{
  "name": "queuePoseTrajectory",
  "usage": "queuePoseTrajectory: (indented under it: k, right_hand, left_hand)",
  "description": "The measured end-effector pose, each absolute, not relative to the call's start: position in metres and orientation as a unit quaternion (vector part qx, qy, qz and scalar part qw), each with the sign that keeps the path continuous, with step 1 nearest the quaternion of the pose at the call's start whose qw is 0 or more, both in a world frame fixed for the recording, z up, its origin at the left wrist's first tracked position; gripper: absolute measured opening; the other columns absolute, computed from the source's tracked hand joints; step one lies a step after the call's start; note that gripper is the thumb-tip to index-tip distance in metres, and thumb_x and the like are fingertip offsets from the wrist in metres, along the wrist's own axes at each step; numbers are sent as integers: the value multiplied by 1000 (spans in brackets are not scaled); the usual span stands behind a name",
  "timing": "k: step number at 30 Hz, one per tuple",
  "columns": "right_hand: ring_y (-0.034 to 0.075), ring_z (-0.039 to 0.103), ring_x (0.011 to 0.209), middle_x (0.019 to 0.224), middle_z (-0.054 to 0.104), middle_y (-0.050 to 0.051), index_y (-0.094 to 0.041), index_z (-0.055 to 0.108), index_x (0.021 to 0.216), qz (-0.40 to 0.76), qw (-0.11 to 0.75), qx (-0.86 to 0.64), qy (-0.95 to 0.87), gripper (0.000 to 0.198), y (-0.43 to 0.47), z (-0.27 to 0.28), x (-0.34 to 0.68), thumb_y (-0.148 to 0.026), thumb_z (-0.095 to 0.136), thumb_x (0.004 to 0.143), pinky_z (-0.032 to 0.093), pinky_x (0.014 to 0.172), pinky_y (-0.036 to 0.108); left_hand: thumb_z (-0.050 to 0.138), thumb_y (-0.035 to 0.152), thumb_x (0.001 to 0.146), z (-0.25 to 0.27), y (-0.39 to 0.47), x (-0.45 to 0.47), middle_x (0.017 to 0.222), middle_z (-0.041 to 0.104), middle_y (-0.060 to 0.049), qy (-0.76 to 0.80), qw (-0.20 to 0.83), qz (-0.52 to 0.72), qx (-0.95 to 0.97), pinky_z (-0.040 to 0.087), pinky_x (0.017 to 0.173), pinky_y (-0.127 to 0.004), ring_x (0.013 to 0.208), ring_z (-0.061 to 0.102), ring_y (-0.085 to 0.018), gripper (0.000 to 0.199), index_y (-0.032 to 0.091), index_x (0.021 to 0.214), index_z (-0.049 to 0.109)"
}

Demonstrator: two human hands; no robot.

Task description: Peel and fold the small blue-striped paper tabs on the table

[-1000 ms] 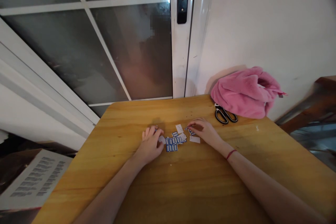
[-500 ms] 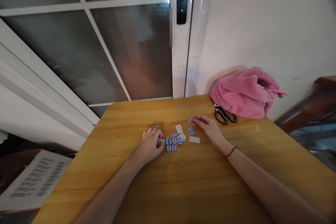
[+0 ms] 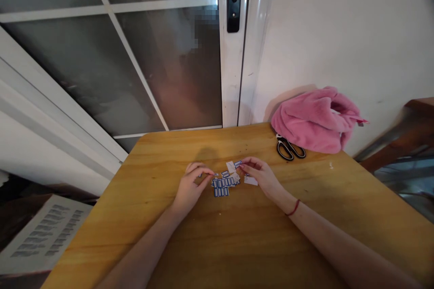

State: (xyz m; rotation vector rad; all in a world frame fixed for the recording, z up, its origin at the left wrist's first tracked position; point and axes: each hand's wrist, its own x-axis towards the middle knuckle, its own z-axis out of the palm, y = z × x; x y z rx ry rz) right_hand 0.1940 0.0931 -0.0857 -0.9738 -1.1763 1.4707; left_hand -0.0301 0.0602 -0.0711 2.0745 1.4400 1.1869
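Between the thumb and index finger of my right hand [image 3: 259, 174] is a small white label with blue borders [image 3: 238, 164], held just above the table. My left hand [image 3: 193, 183] has its thumb and index finger pinched together, with a tiny white-and-blue scrap of label [image 3: 216, 174] at the tips. A pile of blue-bordered labels [image 3: 222, 186] lies between the hands, some overlapping. Blank white pieces of paper lie around it, one piece [image 3: 230, 167] behind the pile and another [image 3: 251, 180] under my right hand's fingers.
Black-handled scissors [image 3: 290, 148] lie at the back right, their blades hidden under a pink plush cloth item [image 3: 315, 119] against the wall. The wooden table [image 3: 237, 239] meets a framed glass door [image 3: 183, 67] at its far edge. A printed cardboard box [image 3: 44, 230] stands below left.
My right hand has moved left and slightly nearer with its label, toward the pile. My left hand has lifted from lying on the table into a pinch beside the pile.
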Motion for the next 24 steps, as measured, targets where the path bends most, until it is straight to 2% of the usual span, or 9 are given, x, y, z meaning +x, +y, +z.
queuePoseTrajectory:
  k: [3, 5, 9, 16, 20, 24]
  right_hand:
    - [12, 58, 68, 73, 65, 0, -19, 60, 78, 633, 464, -376, -493, 21, 81, -83, 184, -35, 68, 67, 46, 68, 26]
    - [12, 58, 68, 72, 64, -1, -19, 60, 78, 632, 461, -369, -502, 21, 77, -83, 180, -35, 68, 67, 46, 68, 26]
    - [11, 57, 68, 71, 63, -1, -18, 60, 78, 636, 461, -360, -504, 20, 75, -85, 178, -33, 70, 67, 45, 69, 25]
    - [11, 58, 68, 73, 63, -1, -19, 61, 79, 653, 451, -349, -498, 19, 74, -87, 177, -33, 69, 68, 47, 69, 26]
    - [12, 59, 73, 78, 63, 0, -20, 61, 83, 632, 442, -340, -538, 18, 73, -90, 176, -32, 67, 70, 48, 71, 27]
    - [14, 59, 78, 84, 62, 3, -20, 63, 86, 554, 432, -353, -617, 15, 70, -92, 175, -30, 61, 75, 48, 73, 29]
  left_hand:
    - [57, 25, 79, -70, 54, -27, 81, 59, -3, 480, 140, 446, 742, 42, 74, -30, 81, 53, -17, 13, 26, 77, 70]
    - [56, 25, 81, -70, 53, -26, 77, 63, -2, 445, 153, 439, 766, 42, 74, -31, 76, 55, -16, 15, 27, 81, 71]
    - [56, 23, 81, -72, 52, -22, 85, 69, -2, 429, 227, 422, 766, 44, 80, -31, 82, 60, -16, 14, 23, 87, 68]
    - [52, 31, 82, -81, 50, -16, 100, 67, -5, 466, 379, 408, 688, 45, 86, -29, 95, 60, -17, 20, 19, 96, 62]
    - [54, 35, 81, -84, 48, -10, 99, 66, -4, 441, 490, 403, 635, 46, 82, -28, 93, 60, -17, 25, 19, 100, 57]
    - [47, 39, 85, -83, 48, -7, 91, 66, -4, 435, 505, 387, 638, 44, 78, -27, 87, 59, -17, 28, 16, 92, 61]
